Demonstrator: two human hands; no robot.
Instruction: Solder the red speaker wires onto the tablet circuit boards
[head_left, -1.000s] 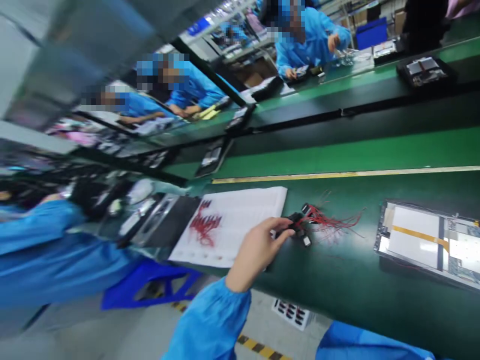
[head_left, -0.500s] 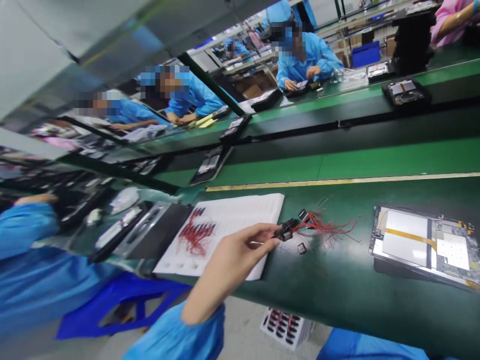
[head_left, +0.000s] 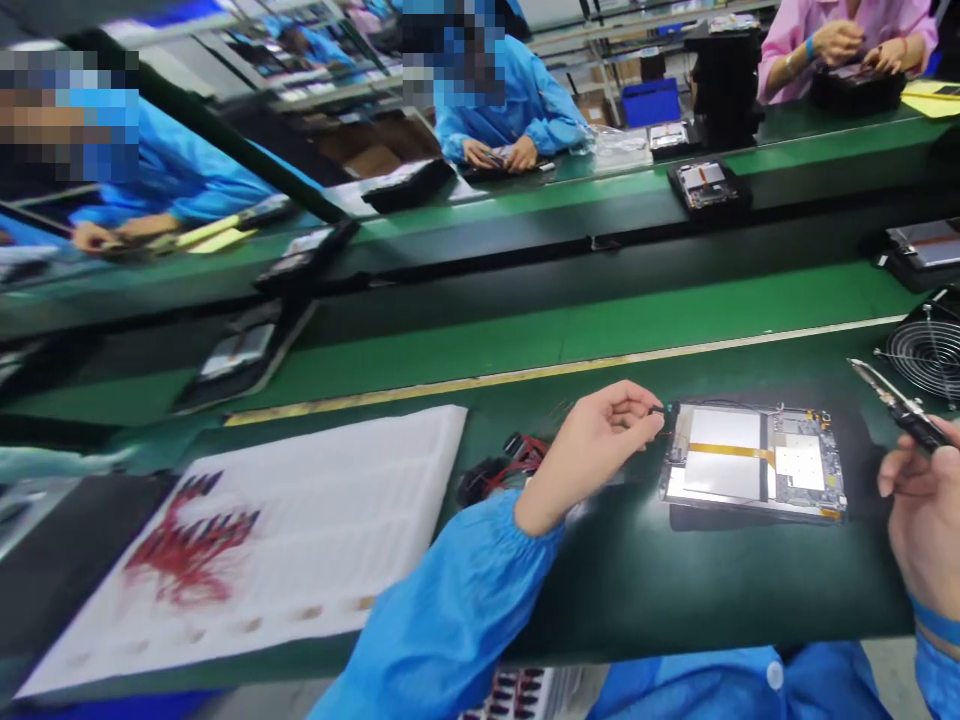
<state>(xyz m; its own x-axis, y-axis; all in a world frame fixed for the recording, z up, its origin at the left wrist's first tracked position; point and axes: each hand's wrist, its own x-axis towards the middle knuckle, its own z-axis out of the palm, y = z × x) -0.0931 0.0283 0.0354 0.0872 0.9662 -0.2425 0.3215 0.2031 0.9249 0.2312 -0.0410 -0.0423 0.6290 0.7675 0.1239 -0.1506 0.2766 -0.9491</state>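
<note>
My left hand [head_left: 592,450] is closed in a pinch on a small black component [head_left: 656,410], just at the upper left corner of an opened tablet [head_left: 731,478]. The tablet lies flat, showing a silver battery, an orange ribbon strip and a circuit board. At the right edge, my right hand [head_left: 926,510] grips a soldering iron [head_left: 911,412] by its black handle, its tip pointing up and left. Partly behind my left forearm lies a bunch of small black parts with red wires [head_left: 525,455].
A white foam sheet [head_left: 352,510] at left bears rows of black parts with red wires [head_left: 187,550]. A fan with a wire grille [head_left: 930,350] stands at right. Beyond runs a green-edged conveyor [head_left: 480,340] carrying opened devices; several co-workers sit across it.
The view has swung right. My left hand has moved from the wire bunch to the tablet's corner. My right hand with the soldering iron has come into view.
</note>
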